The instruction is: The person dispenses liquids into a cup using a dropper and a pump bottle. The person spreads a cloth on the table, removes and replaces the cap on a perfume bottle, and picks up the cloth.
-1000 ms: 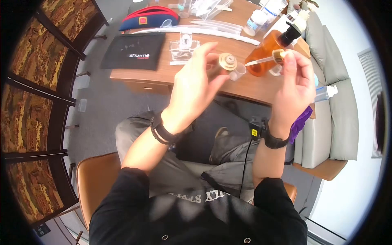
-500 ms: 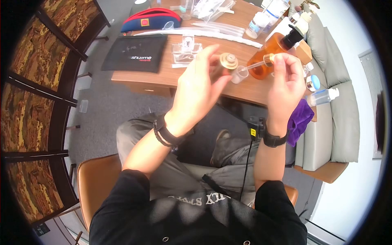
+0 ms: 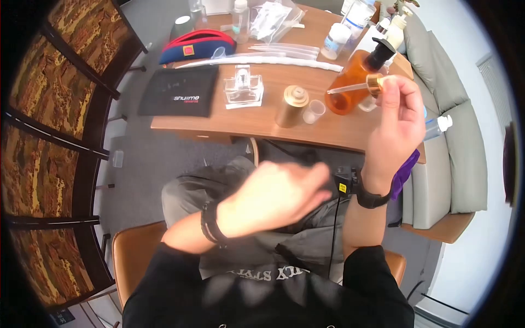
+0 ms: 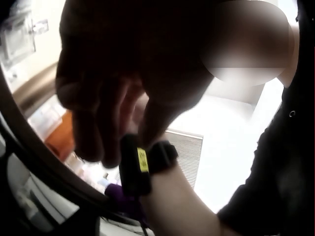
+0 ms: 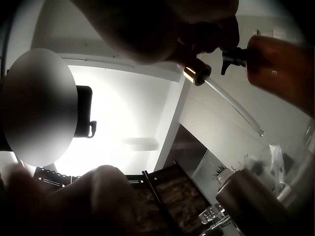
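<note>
The right hand (image 3: 395,112) pinches the gold cap of a dropper (image 3: 350,87), its glass stem pointing sideways toward frame left. The gold bottle (image 3: 291,112) stands upright at upper centre on the table (image 3: 208,123), left of the tip and beyond the left hand (image 3: 276,194), which is empty, fingers loosely bent.

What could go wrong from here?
The gold-capped clear dropper in the right hand could drip on the brown wooden table; its tip is outside the small translucent plastic cup. The gold cylindrical bottle, unheld near the table's front edge, might topple if the left hand bumps it.
</note>
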`<action>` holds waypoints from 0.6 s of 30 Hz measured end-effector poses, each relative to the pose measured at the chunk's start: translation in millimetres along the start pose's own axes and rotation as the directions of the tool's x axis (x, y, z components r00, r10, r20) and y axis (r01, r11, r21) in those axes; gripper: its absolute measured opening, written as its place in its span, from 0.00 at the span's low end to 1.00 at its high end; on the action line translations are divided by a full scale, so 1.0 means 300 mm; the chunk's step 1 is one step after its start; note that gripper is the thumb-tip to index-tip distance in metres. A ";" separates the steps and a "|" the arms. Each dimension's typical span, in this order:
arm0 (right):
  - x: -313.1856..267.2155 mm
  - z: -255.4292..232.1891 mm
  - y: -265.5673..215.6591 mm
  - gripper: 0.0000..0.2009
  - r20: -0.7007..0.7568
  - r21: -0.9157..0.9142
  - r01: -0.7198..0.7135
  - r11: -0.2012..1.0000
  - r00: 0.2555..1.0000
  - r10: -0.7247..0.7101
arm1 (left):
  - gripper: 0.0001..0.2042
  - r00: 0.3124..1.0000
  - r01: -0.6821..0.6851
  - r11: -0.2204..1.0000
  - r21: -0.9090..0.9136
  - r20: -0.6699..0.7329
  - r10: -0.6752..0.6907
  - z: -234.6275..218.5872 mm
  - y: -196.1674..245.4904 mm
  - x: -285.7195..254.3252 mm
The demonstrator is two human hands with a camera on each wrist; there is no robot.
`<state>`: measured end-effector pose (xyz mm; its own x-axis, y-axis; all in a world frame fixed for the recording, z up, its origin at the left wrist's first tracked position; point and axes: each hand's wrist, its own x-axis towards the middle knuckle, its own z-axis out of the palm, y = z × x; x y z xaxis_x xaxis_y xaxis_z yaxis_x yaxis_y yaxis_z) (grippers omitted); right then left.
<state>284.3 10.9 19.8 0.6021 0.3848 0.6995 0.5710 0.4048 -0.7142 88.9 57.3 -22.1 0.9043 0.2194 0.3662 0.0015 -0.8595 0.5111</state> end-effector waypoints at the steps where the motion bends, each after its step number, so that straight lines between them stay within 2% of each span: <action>1: 0.006 0.009 -0.015 0.04 -0.010 0.057 0.008 0.998 1.000 -0.008 | 0.15 0.990 -0.047 0.998 -0.041 0.128 0.051 0.039 -0.004 -0.009; 3: 0.016 0.025 -0.036 0.04 -0.032 0.116 0.020 0.993 0.999 -0.016 | 0.19 0.902 -0.025 1.000 -0.001 0.430 0.023 0.116 -0.008 -0.047; 4: 0.020 0.034 -0.044 0.04 -0.012 0.129 0.043 0.991 0.999 -0.042 | 0.20 0.835 -0.023 0.999 0.030 0.551 0.002 0.175 -0.024 -0.076; 5: 0.019 0.042 -0.050 0.03 0.009 0.140 0.063 0.988 0.998 -0.065 | 0.20 0.831 -0.027 0.999 0.034 0.556 0.004 0.230 -0.042 -0.102; 7: 0.015 0.065 -0.060 0.03 0.034 0.162 0.028 0.986 0.999 -0.033 | 0.24 0.671 0.077 0.997 0.003 0.740 -0.054 0.328 -0.091 -0.136; 8: 0.013 0.074 -0.060 0.03 0.068 0.181 -0.010 0.983 0.998 -0.003 | 0.24 0.668 0.073 0.997 0.007 0.742 -0.054 0.365 -0.116 -0.139; 9: 0.017 0.083 -0.050 0.03 0.082 0.178 0.048 0.983 0.995 -0.064 | 0.25 0.646 0.104 0.994 0.023 0.758 -0.085 0.398 -0.138 -0.140; 10: 0.019 0.091 -0.045 0.03 0.079 0.178 0.048 0.983 0.995 -0.062 | 0.26 0.624 0.136 0.990 0.039 0.773 -0.116 0.424 -0.158 -0.145; 12: 0.022 0.102 -0.040 0.03 0.120 0.168 0.098 0.981 0.986 -0.119 | 0.27 0.628 0.131 0.988 0.086 0.763 -0.149 0.482 -0.206 -0.173; 14: 0.019 0.104 -0.034 0.03 0.139 0.150 0.086 0.985 0.984 -0.107 | 0.28 0.662 0.069 0.977 0.202 0.724 -0.196 0.556 -0.264 -0.220; 15: 0.019 0.106 -0.030 0.03 0.157 0.133 0.078 0.988 0.983 -0.099 | 0.28 0.611 0.096 0.968 0.234 0.753 -0.242 0.537 -0.258 -0.208; 18: 0.025 0.115 -0.021 0.03 0.183 0.055 0.101 0.993 0.977 -0.109 | 0.27 0.589 0.109 0.965 0.237 0.767 -0.255 0.548 -0.276 -0.222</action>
<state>265.9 39.6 30.4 0.4242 0.4834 0.7658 0.5972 0.4864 -0.6378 98.7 37.8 -216.6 0.8598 -0.0056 -0.5106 0.2013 -0.9152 0.3490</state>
